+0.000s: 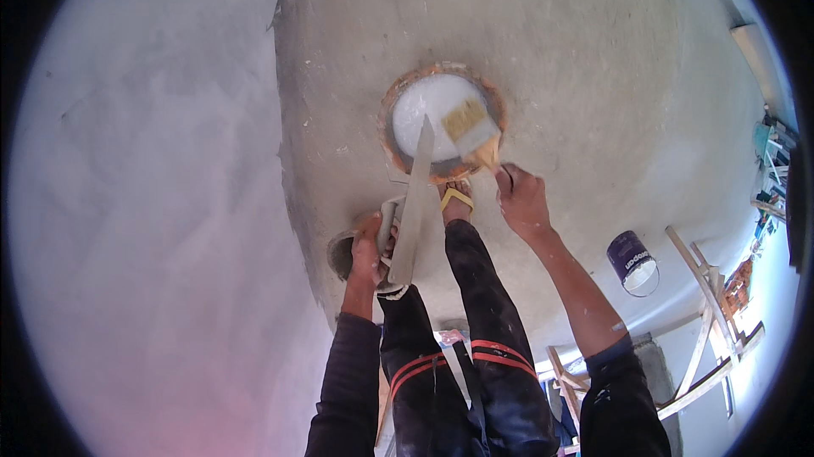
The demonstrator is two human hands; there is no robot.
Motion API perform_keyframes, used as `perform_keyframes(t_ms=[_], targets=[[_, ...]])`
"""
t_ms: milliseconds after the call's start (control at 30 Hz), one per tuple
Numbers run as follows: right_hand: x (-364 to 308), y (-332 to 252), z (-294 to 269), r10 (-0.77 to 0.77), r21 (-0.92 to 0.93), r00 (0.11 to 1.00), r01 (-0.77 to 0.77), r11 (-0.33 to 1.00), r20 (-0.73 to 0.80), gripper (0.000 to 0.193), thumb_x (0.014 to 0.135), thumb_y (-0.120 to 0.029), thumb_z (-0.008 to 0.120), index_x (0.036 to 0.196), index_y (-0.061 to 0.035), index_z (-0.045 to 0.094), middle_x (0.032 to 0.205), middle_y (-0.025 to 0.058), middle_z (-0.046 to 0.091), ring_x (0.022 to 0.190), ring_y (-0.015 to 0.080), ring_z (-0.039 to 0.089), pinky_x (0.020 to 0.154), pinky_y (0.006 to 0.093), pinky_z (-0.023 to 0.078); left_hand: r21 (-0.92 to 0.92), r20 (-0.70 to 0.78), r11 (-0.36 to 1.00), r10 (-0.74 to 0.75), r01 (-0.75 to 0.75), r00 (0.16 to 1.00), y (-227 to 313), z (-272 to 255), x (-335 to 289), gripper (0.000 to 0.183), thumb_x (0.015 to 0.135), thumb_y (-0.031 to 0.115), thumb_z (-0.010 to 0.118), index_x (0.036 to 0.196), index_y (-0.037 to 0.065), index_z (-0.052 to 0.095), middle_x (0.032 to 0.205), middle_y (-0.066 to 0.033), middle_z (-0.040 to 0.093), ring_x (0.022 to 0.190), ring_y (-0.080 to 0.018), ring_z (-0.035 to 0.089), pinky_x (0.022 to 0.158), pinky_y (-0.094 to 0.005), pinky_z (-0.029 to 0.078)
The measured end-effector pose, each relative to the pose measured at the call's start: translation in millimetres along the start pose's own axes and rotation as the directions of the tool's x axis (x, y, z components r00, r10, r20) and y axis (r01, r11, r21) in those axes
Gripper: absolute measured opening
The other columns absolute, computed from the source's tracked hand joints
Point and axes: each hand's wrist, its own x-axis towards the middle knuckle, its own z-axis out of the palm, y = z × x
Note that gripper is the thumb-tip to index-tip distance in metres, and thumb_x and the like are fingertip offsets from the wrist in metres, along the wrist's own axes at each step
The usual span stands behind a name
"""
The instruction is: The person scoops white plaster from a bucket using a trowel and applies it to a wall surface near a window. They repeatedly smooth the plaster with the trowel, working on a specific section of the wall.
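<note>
My right hand (524, 200) is closed around the handle of a wide paintbrush (475, 130) with pale yellow bristles. The brush hangs over a round container (498, 105) with a stained orange-brown rim; whether its bristles touch the white liquid (415, 118) inside, I cannot tell. A long flat plastering trowel (411, 224) is gripped in my left hand (366, 252). Its blade slants up, and its narrow tip overlaps the container's opening. Beside my left hand is a dark round opening with a grey rim (341, 255).
A pale wall (153, 169) rises along the left. My sandalled foot (457, 195) is close to the container's near side. To the right stands a purple paint bucket (628, 259) with a wire handle, next to a wooden frame (699, 287). Various items lie at the far right.
</note>
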Motion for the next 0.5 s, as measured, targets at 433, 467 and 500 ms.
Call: perform_keyframes(t_ms=[433, 467, 500], targets=[[71, 14, 20, -0.196, -0.668, 0.978, 0.19, 0.72, 0.067, 0.028, 0.09, -0.021, 0.047, 0.106, -0.0026, 0.06, 0.076, 0.0179, 0.064, 0.064, 0.0323, 0.065, 0.057, 0.0419, 0.053, -0.159, 0.076, 0.987, -0.024, 0.036, 0.997, 10, 14, -33, 0.041, 0.092, 0.038, 0.051, 0.112, 0.004, 0.056, 0.093, -0.0071, 0.064, 0.071, -0.0159, 0.062, 0.063, -0.0284, 0.052], [69, 21, 23, -0.192, -0.659, 0.976, 0.214, 0.721, 0.108, 0.027, 0.09, -0.021, 0.048, 0.105, -0.0027, 0.06, 0.076, 0.0179, 0.064, 0.064, 0.0332, 0.065, 0.057, 0.0422, 0.053, -0.232, 0.102, 0.97, -0.05, 0.073, 0.994, 11, 16, -33, 0.043, 0.092, 0.039, 0.05, 0.116, 0.003, 0.055, 0.1, -0.0091, 0.064, 0.078, -0.018, 0.064, 0.068, -0.0305, 0.054], [68, 27, 24, -0.189, -0.656, 0.971, 0.238, 0.716, 0.145, 0.027, 0.09, -0.021, 0.048, 0.104, -0.0027, 0.061, 0.076, 0.0179, 0.064, 0.065, 0.0342, 0.065, 0.058, 0.0426, 0.053, -0.262, 0.157, 0.96, -0.06, 0.1, 0.986, 11, 16, -30, 0.043, 0.093, 0.038, 0.049, 0.118, 0.003, 0.054, 0.104, -0.0102, 0.063, 0.084, -0.0194, 0.064, 0.072, -0.0318, 0.053]])
